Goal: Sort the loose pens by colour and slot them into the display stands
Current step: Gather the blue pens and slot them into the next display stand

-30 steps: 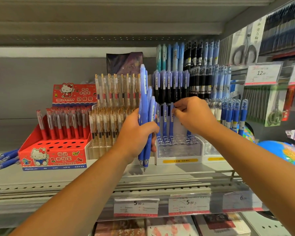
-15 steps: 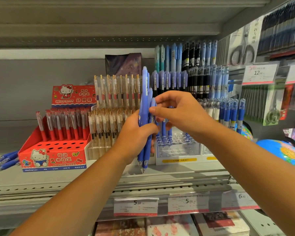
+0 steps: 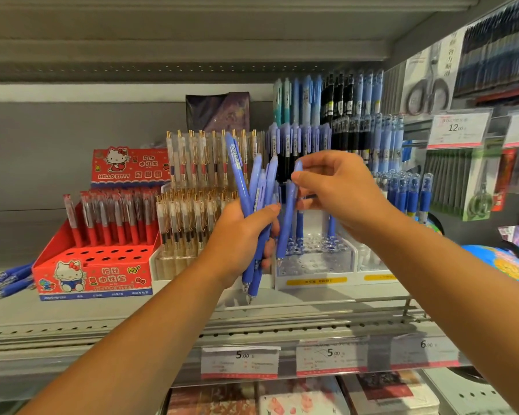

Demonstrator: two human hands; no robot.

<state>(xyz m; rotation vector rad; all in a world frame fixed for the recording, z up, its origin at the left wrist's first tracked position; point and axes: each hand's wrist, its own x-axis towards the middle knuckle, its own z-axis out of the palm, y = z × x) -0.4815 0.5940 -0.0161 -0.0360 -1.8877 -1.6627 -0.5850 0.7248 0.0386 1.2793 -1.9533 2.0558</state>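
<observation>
Bundle of blue pens [image 3: 253, 202] fanned upright, single blue pen [image 3: 288, 214] near-vertical above clear stand [image 3: 315, 265]

Two bare arms, long and thin. No sleeves, no watch, no bands, no rings. Left hand [image 3: 240, 232] and right hand [image 3: 339, 187] without gloves. Short, plain nails on the fingers [image 3: 304, 176], no paint. Smooth arms from wrist to elbow, with no marks, no writing, no plasters.
</observation>
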